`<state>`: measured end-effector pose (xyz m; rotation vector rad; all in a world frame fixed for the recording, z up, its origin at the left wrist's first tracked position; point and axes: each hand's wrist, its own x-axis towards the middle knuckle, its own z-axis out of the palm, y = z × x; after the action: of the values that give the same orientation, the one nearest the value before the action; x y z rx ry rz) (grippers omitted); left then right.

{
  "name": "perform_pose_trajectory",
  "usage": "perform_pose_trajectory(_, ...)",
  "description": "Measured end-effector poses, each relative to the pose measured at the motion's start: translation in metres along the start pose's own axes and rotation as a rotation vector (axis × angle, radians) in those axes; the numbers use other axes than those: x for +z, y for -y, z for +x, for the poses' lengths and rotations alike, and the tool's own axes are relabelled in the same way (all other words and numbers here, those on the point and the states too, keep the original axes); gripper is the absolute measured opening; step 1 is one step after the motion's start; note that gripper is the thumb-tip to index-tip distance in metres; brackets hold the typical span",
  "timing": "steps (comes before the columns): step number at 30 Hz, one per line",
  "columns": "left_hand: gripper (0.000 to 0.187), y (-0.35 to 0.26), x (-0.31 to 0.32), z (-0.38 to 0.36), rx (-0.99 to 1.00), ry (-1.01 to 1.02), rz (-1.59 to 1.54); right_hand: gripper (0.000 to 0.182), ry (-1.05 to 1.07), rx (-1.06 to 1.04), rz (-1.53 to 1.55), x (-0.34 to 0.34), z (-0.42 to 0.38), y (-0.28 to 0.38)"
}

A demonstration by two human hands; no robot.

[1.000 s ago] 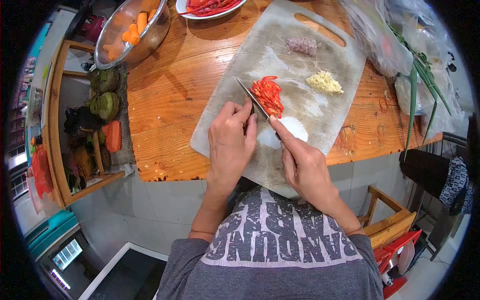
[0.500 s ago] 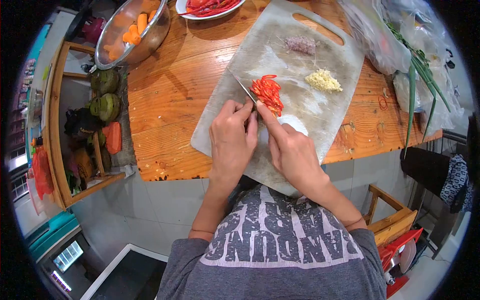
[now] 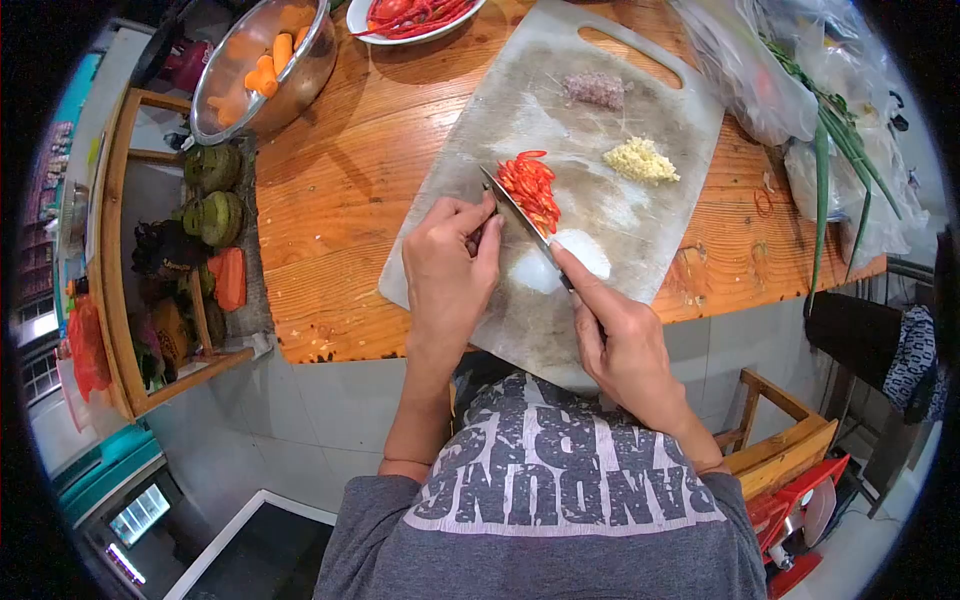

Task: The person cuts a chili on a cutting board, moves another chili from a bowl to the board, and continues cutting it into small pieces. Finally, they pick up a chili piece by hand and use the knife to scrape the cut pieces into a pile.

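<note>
My right hand point(image 3: 622, 335) is closed on a knife point(image 3: 520, 212), whose blade points up and left beside a pile of sliced red chili point(image 3: 528, 190). My left hand point(image 3: 450, 262) is closed, thumb and fingers pinched at the left of the blade, round something small and dark that I cannot make out. Both hands are over the worn cutting board point(image 3: 440, 180). Minced garlic point(image 3: 641, 160) lies at its right, and a chopped purplish heap point(image 3: 594, 90) lies near the board's handle.
On the wooden table point(image 3: 310, 220), a metal bowl point(image 3: 325, 60) holds carrots and a white plate point(image 3: 415, 36) holds red chilies. Plastic bags point(image 3: 750, 80) and green onions point(image 3: 822, 170) lie at the right. A shelf point(image 3: 118, 250) with vegetables stands left.
My right hand has moved right and down with the knife, baring more of the blade. My left hand has shifted slightly left, away from the chili pile.
</note>
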<state>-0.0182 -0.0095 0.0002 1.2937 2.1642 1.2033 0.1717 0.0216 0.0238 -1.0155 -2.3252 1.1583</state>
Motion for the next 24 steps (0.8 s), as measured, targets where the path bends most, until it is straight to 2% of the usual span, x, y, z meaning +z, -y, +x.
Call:
perform_pose_trajectory(10, 0.019, 0.0, 0.0, 0.001, 0.001, 0.036, 0.032, 0.065, 0.025, -0.023, -0.047, 0.005, 0.007, -0.005)
perform_pose_trajectory(13, 0.018, -0.003, -0.002, 0.0, -0.006, 0.052, 0.059, 0.06, 0.043, 0.062, -0.016, 0.001, 0.011, 0.003)
perform_pose_trajectory(16, 0.017, -0.003, -0.002, 0.0, 0.009, 0.051, 0.09, 0.063, 0.057, -0.007, -0.032, 0.004, 0.011, -0.002)
perform_pose_trajectory(24, 0.017, -0.002, -0.001, 0.001, 0.01, 0.056, 0.115, 0.06, 0.042, -0.017, -0.102, 0.02, 0.034, -0.002)
